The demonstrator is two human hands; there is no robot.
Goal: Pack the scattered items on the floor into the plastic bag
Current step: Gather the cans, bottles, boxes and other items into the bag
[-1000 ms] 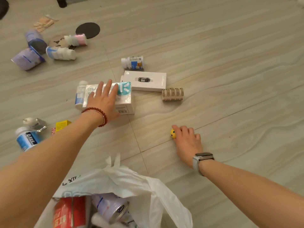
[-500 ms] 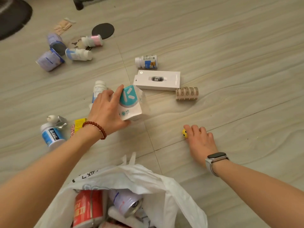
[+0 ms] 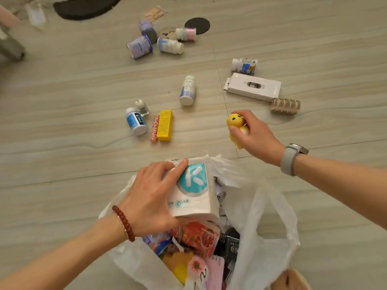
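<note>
My left hand (image 3: 150, 197) grips a white box with a teal round logo (image 3: 194, 189) right over the open mouth of the white plastic bag (image 3: 263, 231). The bag holds several items, among them a red packet (image 3: 199, 235) and a pink notebook (image 3: 213, 271). My right hand (image 3: 255, 135) holds a small yellow toy figure (image 3: 235, 122) above the floor, just beyond the bag.
On the tiled floor lie a yellow box (image 3: 165, 125), a pink tube (image 3: 154, 128), a blue-label bottle (image 3: 135, 121), a white bottle (image 3: 187, 90), a long white box (image 3: 253, 87), a tan ribbed piece (image 3: 285, 106), another bottle (image 3: 244, 64) and several jars (image 3: 161, 39) farther back.
My left hand lifted the teal-logo box off the floor and brought it back over the bag. My right hand closed round the yellow toy and raised it.
</note>
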